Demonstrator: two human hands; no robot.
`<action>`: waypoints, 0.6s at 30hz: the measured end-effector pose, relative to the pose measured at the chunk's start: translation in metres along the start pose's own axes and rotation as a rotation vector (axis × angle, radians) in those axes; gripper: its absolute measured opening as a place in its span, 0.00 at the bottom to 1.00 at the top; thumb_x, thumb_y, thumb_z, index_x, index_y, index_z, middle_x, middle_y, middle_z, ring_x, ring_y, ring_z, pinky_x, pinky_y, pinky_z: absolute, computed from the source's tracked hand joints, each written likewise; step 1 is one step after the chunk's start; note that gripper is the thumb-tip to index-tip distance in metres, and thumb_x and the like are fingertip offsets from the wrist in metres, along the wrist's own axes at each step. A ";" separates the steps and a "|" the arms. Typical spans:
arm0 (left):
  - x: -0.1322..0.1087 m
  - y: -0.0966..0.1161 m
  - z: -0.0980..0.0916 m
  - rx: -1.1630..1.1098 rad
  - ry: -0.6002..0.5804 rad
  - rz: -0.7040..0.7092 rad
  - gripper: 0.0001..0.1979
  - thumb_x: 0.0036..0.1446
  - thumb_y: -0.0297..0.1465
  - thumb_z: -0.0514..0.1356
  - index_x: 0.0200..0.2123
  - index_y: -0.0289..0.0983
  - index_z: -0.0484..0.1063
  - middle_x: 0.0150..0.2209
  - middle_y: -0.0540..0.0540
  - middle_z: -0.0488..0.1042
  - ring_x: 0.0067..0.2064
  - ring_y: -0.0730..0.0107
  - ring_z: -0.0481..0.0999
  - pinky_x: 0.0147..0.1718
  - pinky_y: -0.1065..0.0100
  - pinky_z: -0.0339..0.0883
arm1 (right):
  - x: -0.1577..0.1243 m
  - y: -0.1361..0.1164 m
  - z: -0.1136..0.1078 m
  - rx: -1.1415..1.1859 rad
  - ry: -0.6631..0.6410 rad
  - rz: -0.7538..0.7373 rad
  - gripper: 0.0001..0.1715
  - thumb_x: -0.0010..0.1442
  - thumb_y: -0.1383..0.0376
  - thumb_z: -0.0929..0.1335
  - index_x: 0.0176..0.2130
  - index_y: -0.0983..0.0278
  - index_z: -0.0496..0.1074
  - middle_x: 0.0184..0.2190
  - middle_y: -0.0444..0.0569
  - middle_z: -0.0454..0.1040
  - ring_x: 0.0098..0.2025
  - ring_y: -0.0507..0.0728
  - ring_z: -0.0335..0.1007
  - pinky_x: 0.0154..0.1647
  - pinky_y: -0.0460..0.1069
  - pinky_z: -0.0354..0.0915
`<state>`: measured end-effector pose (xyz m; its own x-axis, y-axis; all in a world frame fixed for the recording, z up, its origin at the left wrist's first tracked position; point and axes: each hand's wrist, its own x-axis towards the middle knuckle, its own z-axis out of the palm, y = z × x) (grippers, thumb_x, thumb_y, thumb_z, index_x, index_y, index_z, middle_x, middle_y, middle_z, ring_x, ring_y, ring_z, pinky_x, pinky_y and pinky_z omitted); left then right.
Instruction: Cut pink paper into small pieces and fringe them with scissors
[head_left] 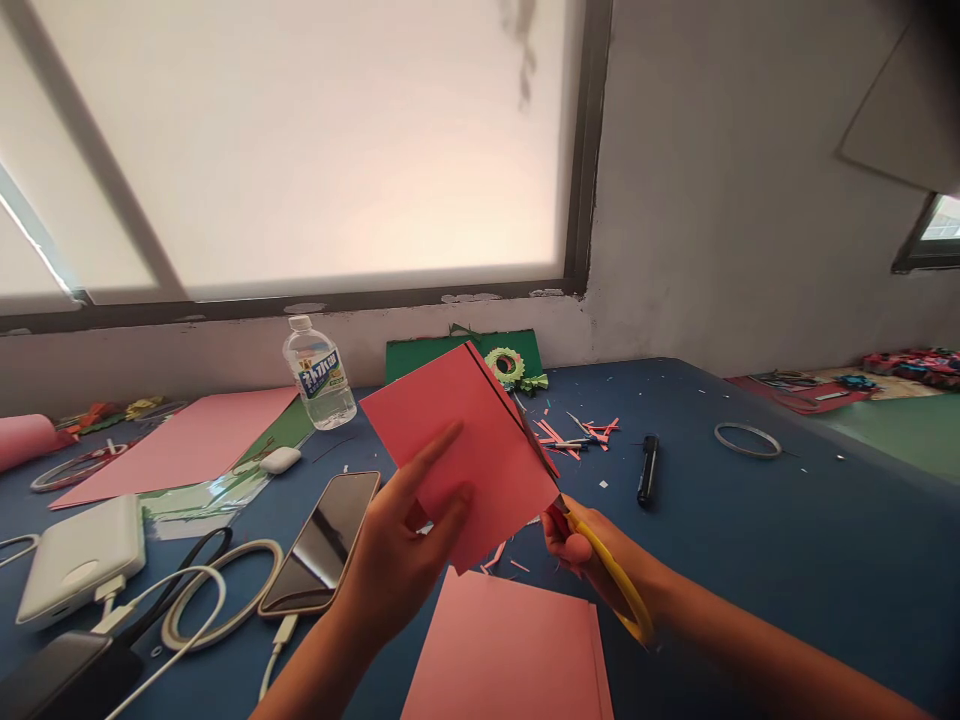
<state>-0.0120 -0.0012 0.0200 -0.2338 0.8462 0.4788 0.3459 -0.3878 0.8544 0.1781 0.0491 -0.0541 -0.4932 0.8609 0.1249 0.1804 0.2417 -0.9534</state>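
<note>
My left hand (412, 545) is closed on a pink sheet of paper (480, 450), held tilted above the table with the index finger lying across its face. A dark line runs along the sheet's upper right edge. In my right hand (592, 550) is a pair of scissors with a yellow handle (615, 575). Their blades lie along that marked edge, partly hidden by the paper. Below the sheet, a larger stack of pink paper (517, 650) rests on the table. Thin pink paper strips (559, 435) are scattered just behind the held sheet.
A phone (326, 545), a white power bank (82, 560) and cables crowd the left. Behind them stands a water bottle (321, 375). Green card (420, 355) leans at the wall beside a pale green paper ring (504, 368). A black marker (648, 470) and a metal ring (747, 440) lie right.
</note>
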 end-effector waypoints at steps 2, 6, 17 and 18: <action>-0.001 0.000 0.001 -0.021 -0.002 -0.005 0.24 0.46 0.37 0.60 0.50 0.43 0.68 0.40 0.45 0.72 0.31 0.67 0.72 0.22 0.74 0.66 | 0.000 -0.001 0.000 -0.006 0.010 -0.045 0.41 0.36 0.30 0.55 0.29 0.62 0.59 0.20 0.40 0.56 0.20 0.48 0.45 0.20 0.45 0.49; 0.000 0.001 0.002 -0.060 0.019 -0.002 0.24 0.46 0.37 0.60 0.49 0.42 0.68 0.42 0.45 0.72 0.32 0.68 0.72 0.25 0.74 0.67 | -0.001 -0.006 -0.001 -0.001 -0.006 -0.015 0.37 0.39 0.32 0.58 0.26 0.62 0.57 0.18 0.39 0.54 0.19 0.47 0.45 0.19 0.44 0.47; 0.007 0.005 -0.007 -0.104 0.095 -0.057 0.22 0.43 0.39 0.63 0.43 0.37 0.73 0.35 0.45 0.74 0.23 0.74 0.69 0.15 0.77 0.63 | -0.003 -0.013 -0.001 0.158 -0.085 0.175 0.22 0.48 0.47 0.64 0.26 0.62 0.59 0.17 0.38 0.56 0.14 0.45 0.46 0.12 0.42 0.46; 0.007 0.005 -0.006 -0.100 0.104 -0.046 0.22 0.43 0.39 0.62 0.43 0.36 0.73 0.34 0.45 0.74 0.22 0.76 0.67 0.14 0.77 0.62 | -0.003 -0.013 0.000 0.172 -0.083 0.191 0.22 0.48 0.46 0.64 0.26 0.62 0.58 0.18 0.38 0.57 0.14 0.45 0.46 0.11 0.42 0.46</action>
<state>-0.0177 0.0001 0.0287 -0.3420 0.8236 0.4524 0.2418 -0.3881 0.8893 0.1774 0.0438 -0.0417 -0.5333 0.8424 -0.0777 0.1331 -0.0071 -0.9911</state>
